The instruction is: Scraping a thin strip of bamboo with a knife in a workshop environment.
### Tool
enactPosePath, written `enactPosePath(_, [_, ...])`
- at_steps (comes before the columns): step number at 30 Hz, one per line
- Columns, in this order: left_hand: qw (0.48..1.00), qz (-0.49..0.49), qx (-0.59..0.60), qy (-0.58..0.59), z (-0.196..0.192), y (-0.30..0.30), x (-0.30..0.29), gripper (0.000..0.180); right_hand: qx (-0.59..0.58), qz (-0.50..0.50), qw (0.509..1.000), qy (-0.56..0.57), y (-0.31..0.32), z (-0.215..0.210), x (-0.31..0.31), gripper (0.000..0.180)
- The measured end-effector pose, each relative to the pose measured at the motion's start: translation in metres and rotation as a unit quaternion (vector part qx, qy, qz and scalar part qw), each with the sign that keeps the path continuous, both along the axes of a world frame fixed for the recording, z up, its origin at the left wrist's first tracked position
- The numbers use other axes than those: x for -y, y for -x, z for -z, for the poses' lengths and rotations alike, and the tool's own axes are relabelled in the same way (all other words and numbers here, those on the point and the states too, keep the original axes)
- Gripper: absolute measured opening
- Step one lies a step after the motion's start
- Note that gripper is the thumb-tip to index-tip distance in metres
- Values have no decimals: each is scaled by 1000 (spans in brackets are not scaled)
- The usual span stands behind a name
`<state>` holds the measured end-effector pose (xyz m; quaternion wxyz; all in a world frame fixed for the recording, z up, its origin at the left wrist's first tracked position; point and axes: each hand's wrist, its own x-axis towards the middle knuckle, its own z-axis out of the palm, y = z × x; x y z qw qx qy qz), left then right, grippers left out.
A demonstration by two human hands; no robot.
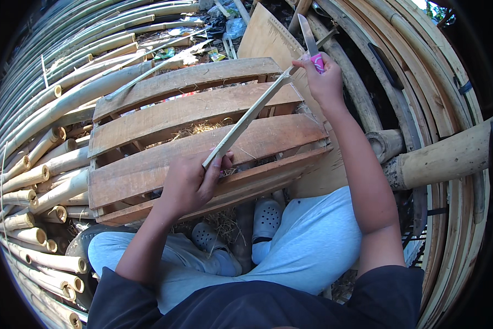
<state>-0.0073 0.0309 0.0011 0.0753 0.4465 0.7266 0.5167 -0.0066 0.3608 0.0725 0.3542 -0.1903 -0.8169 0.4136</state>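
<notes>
A long, flat bamboo strip slants up and to the right over a slatted wooden crate. My left hand is closed around its near end, above the crate's front slat. At the far end my right hand grips a knife by its pink patterned handle, blade pointing up. The thumb and fingers of that hand are by the strip's tip, where a thin sliver seems to curl; whether they also pinch the strip I cannot tell.
Stacked bamboo poles fill the left side. A thick bamboo pole juts in from the right, before long wooden planks. Behind the crate leans a plywood sheet. Straw shavings lie between slats; my knees and clogs are below.
</notes>
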Motion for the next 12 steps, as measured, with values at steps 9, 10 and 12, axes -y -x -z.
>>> enactPosePath(9, [990,-25,138,6,-4,-1,4,38,117,-93,983,107,-33,-28,-35,17])
enactPosePath(10, [990,-27,140,13,-5,-1,4,38,122,-111,978,125,-35,-28,-37,20])
enactPosePath(12, [991,-26,134,11,-3,-1,3,38,143,-117,975,127,-37,-29,-37,24])
